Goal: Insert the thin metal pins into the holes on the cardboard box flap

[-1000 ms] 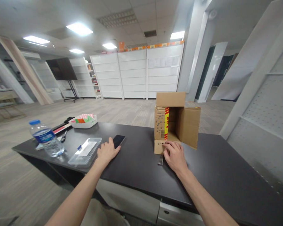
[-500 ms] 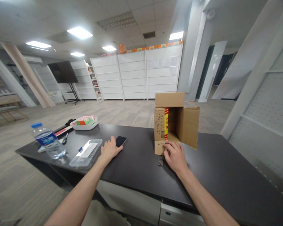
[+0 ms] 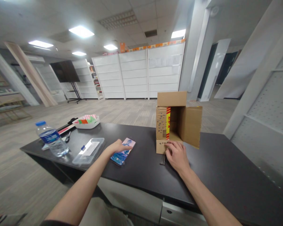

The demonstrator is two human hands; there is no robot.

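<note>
My left hand [image 3: 116,147] lies over the edge of a smartphone [image 3: 123,157] with a lit, blue and pink screen, its thumb across the glass and its other fingers mostly hidden. On the right, my right hand [image 3: 178,157] has its fingers curled together against the lower front flap of an open cardboard box [image 3: 161,147]. Whatever may be between those fingertips is too small to make out. A row of small dark dots runs along that flap. Just below, several thin metal nails or screws [image 3: 162,160] lie on the dark table [image 3: 141,172].
Left of the phone lies a clear plastic case [image 3: 89,151]. Farther left stand a water bottle [image 3: 52,139] and a white tray [image 3: 87,125] with colourful packets. The box's side flap [image 3: 192,127] sticks out to the right.
The phone's screen has lit up, and the phone now lies nearer and turned. My left hand has shifted right over it. My right hand stays at the box flap.
</note>
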